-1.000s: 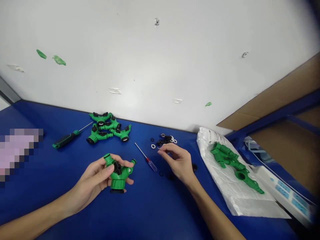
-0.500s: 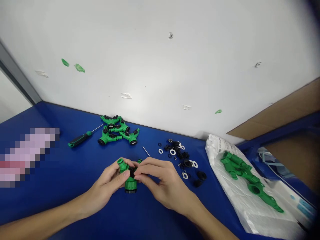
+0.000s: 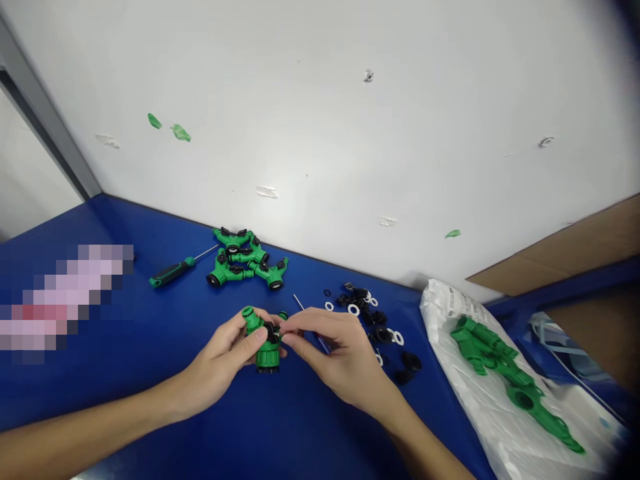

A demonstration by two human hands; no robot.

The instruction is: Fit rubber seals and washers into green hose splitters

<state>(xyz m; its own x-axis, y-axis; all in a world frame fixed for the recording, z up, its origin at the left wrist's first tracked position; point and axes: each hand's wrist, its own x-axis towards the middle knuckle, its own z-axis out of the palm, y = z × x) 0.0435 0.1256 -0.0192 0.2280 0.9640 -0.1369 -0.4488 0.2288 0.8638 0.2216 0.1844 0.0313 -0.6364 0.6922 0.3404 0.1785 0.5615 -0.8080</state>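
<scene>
The left hand (image 3: pixel 217 360) and right hand (image 3: pixel 345 357) meet over a green plastic hose splitter (image 3: pixel 265 353), which stands upright in the middle of the blue bench (image 3: pixel 310 427), collar down. The left fingers (image 3: pixel 233 337) are closed around its body, while the right fingers (image 3: pixel 310 323) pinch in at a black valve lever (image 3: pixel 271 331) on it.

To the right, a white plastic sack (image 3: pixel 480 427) lies flat, with loose green splitter bodies (image 3: pixel 500 380) on top. Black and white washers (image 3: pixel 360 310) are scattered between the right hand and the sack. A thin screwdriver (image 3: pixel 303 308) passes under the right hand. Farther back sit a heap of assembled splitters (image 3: pixel 245 263) and a black-and-green-handled screwdriver (image 3: pixel 173 272).
</scene>
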